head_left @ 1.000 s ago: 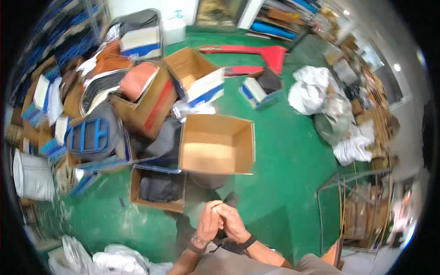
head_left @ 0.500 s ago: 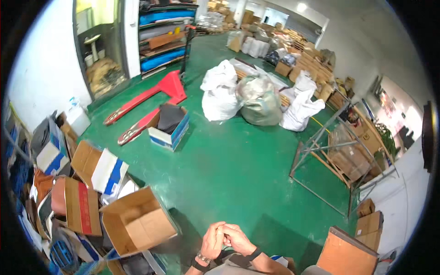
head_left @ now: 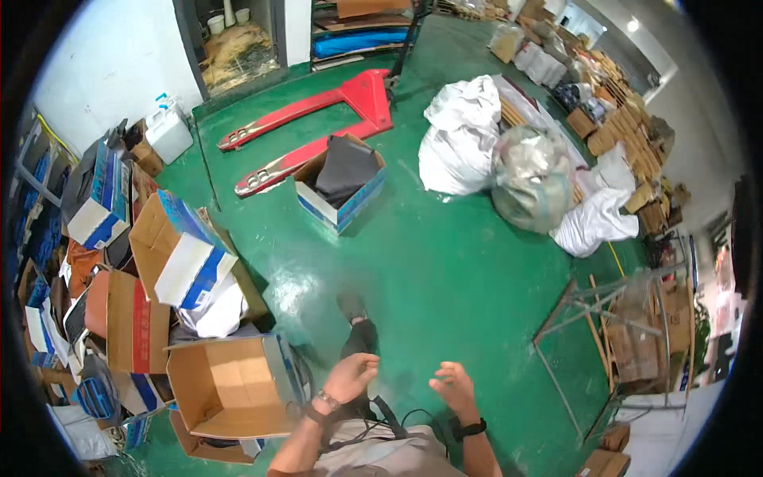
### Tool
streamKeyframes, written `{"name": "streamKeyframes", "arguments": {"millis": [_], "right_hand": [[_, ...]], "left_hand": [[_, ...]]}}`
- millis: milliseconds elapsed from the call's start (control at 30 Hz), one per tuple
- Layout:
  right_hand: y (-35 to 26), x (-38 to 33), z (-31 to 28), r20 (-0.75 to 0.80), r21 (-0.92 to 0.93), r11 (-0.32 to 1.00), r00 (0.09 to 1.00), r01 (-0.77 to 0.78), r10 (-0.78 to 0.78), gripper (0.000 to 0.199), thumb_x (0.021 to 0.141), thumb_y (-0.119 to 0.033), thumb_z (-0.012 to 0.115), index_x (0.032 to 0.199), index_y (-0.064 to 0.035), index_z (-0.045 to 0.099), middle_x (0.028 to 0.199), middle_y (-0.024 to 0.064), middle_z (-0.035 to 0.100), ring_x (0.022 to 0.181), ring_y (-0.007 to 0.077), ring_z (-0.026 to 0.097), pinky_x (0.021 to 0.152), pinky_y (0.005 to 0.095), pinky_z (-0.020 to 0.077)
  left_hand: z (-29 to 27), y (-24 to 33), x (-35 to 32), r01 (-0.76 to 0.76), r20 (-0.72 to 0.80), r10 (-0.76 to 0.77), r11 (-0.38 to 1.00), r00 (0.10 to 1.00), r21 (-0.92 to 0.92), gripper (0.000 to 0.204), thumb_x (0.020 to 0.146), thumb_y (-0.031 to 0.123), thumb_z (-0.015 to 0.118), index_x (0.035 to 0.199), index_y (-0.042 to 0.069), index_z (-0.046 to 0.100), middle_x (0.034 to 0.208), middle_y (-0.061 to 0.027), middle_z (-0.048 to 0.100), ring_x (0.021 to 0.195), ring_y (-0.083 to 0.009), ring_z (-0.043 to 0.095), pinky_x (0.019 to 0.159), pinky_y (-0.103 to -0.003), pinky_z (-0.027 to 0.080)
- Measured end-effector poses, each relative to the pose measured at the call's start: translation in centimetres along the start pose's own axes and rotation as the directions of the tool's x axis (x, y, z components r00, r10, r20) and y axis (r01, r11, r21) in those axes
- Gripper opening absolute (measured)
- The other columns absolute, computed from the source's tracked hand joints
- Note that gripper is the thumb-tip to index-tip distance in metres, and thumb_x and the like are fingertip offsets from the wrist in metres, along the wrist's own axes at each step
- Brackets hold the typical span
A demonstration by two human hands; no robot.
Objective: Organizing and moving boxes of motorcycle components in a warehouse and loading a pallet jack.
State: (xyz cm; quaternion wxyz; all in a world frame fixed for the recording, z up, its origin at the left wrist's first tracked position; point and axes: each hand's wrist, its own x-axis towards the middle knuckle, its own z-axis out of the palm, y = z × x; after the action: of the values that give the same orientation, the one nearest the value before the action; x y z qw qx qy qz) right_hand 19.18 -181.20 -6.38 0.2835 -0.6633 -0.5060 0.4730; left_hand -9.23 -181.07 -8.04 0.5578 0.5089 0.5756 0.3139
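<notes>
My left hand point(head_left: 352, 376) and my right hand point(head_left: 455, 387) hang apart in front of my waist, both with loose fingers and nothing in them. Each wrist carries a dark band. Below them my dark shoe point(head_left: 350, 305) steps onto the green floor point(head_left: 445, 262). Nearest my left hand stands an empty open cardboard box point(head_left: 226, 385). Farther ahead sits a blue and white box point(head_left: 340, 183) with dark cloth inside.
A red pallet jack point(head_left: 318, 119) lies ahead. White and clear stuffed sacks point(head_left: 509, 159) pile at the right. Stacked open cartons point(head_left: 159, 262) crowd the left. A metal frame rack point(head_left: 604, 318) stands at the right, with cardboard behind it.
My hands were clasped together before; now they have parted. The view has swung on toward the pallet jack and sacks, and the open box has slid to my lower left.
</notes>
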Motion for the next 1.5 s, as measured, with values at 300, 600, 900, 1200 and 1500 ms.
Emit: {"name": "streamKeyframes", "arguments": {"millis": [300,600,900,1200,1500], "right_hand": [[6.6,22.4,-6.8,0.159,-0.359,0.829,0.847,-0.429,0.507,0.040,0.081,-0.025,0.069,0.113,-0.0030,0.059,0.094,0.0122,0.068,0.080,0.0231,0.066,0.069,0.0373,0.0540],[5.5,41.2,-12.8,0.263,-0.396,0.822,0.808,-0.408,0.528,0.022,0.085,-0.016,0.059,0.067,-0.0041,0.059,0.070,0.0088,0.064,0.057,0.0168,0.062,0.051,0.0322,0.0529],[2.8,79.2,-12.7,0.309,-0.496,0.750,0.719,-0.437,0.623,0.019,0.088,-0.013,0.059,0.098,0.0035,0.063,0.077,0.0129,0.065,0.065,0.0177,0.062,0.055,0.0310,0.0506],[0.8,95.2,-15.3,0.323,-0.500,0.703,0.645,-0.506,0.693,0.028,0.088,-0.013,0.058,0.110,0.0043,0.059,0.092,0.0154,0.067,0.076,0.0203,0.066,0.063,0.0330,0.0541],[-1.2,99.6,-13.6,0.346,-0.529,0.673,0.593,-0.517,0.727,0.031,0.088,-0.018,0.061,0.110,0.0043,0.059,0.091,0.0135,0.068,0.076,0.0181,0.066,0.061,0.0300,0.0530]], "left_hand": [[-11.3,-5.1,31.9,0.089,-0.301,-0.281,0.848,0.911,-0.523,0.026,0.088,0.015,0.060,0.107,-0.002,0.063,0.090,-0.0086,0.067,0.079,-0.0150,0.065,0.068,-0.030,0.053],[-18.1,-7.3,60.3,0.290,-0.275,-0.570,0.706,0.774,-0.647,0.024,0.091,0.017,0.059,0.108,0.000,0.058,0.099,-0.0118,0.063,0.086,-0.0244,0.065,0.073,-0.041,0.058],[-20.0,-16.7,85.4,0.411,-0.576,-0.669,0.744,0.471,-0.528,0.031,0.086,0.022,0.064,0.103,-0.004,0.062,0.086,-0.0127,0.066,0.073,-0.0224,0.067,0.059,-0.038,0.059],[-24.4,-22.8,103.3,0.854,-0.901,-0.434,0.473,0.010,-0.218,0.061,0.068,0.051,0.076,0.103,0.003,0.062,0.093,-0.0182,0.069,0.088,-0.0374,0.066,0.077,-0.045,0.052],[-23.6,-20.8,101.3,0.665,-0.824,-0.523,0.697,0.218,-0.266,0.029,0.080,0.024,0.066,0.089,-0.003,0.062,0.074,-0.0145,0.064,0.071,-0.0274,0.063,0.066,-0.039,0.050]]}}
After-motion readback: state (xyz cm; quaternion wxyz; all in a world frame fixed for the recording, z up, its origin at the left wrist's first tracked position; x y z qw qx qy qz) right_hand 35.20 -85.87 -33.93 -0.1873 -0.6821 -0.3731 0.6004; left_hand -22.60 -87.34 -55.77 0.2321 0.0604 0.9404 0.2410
